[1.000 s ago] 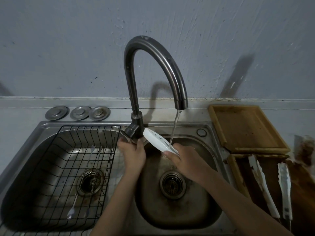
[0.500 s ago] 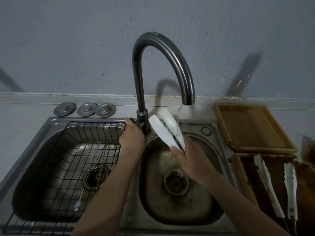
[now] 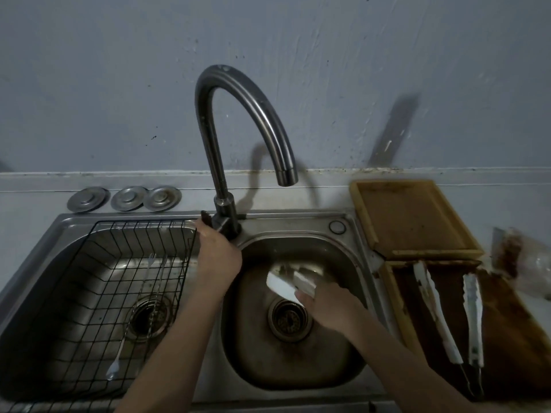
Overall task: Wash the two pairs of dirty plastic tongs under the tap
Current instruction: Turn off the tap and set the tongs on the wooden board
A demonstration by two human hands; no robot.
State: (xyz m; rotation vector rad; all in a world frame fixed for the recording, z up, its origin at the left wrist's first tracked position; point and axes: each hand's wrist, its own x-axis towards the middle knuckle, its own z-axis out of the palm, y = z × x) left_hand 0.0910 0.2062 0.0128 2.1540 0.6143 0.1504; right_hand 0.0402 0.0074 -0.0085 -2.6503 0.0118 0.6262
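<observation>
Head view: the right hand (image 3: 331,305) has its grip closed round one pair of white tongs (image 3: 290,283), low in the right basin (image 3: 351,281) just far of the drain (image 3: 288,318). Their long axis runs from the hand up and to the left, tips pointing toward the tap's base, and they sit below and slightly near of the spout (image 3: 287,175), from which no water can be seen falling. The left hand (image 3: 219,253) is wrapped on the tap lever (image 3: 208,222) at the foot of the tap, so it is the nearer hand to the flow control. The second pair of tongs (image 3: 438,317) lies well apart on the brown tray (image 3: 396,308) on the worktop to the right, beside a metal pair (image 3: 474,314). Compared with half a second ago, the tongs have dropped from beside the tap stem down into the basin, and the thin stream seen a second ago is gone. Judging by that, the first pair looks rinsed and the second still awaits
</observation>
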